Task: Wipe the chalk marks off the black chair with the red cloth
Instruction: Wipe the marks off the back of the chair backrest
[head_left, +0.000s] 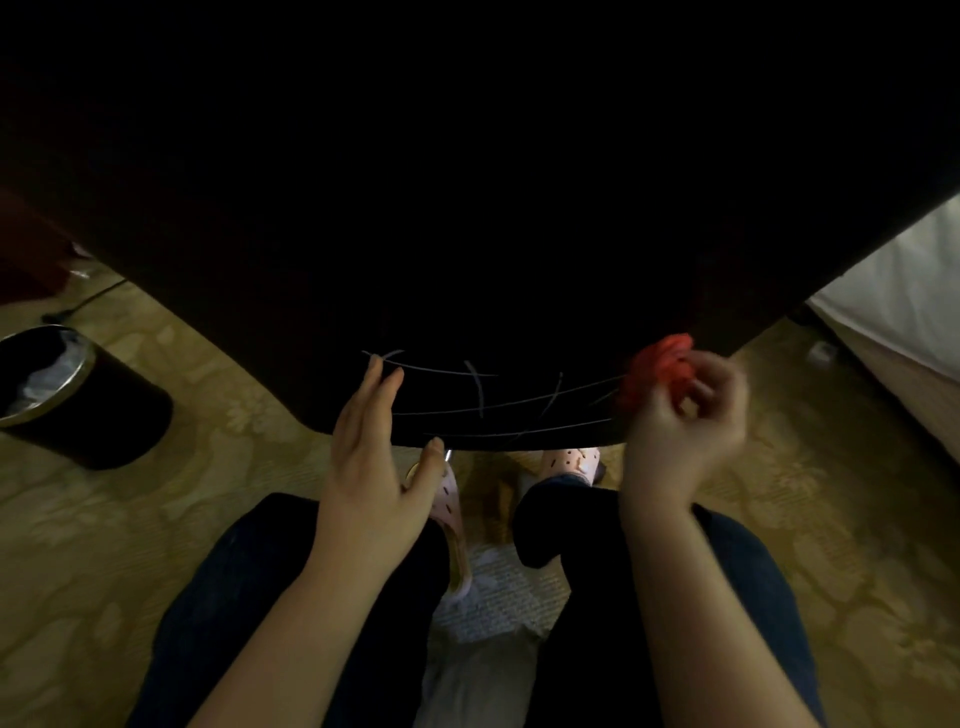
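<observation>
The black chair (467, 234) fills the upper middle of the head view, its near edge just beyond my knees. White chalk marks (483, 400), long lines crossed by short strokes, run along that near edge. My left hand (374, 447) rests flat on the chair at the left end of the marks, fingers straight, thumb at the edge. My right hand (680, 431) grips the bunched red cloth (660, 369) at the right end of the marks, against the chair's surface.
A black waste bin (67, 395) with a clear liner stands on the patterned carpet at the left. A white bed (904, 312) edge lies at the right. My knees in dark trousers and pink slippers (571, 460) sit below the chair's edge.
</observation>
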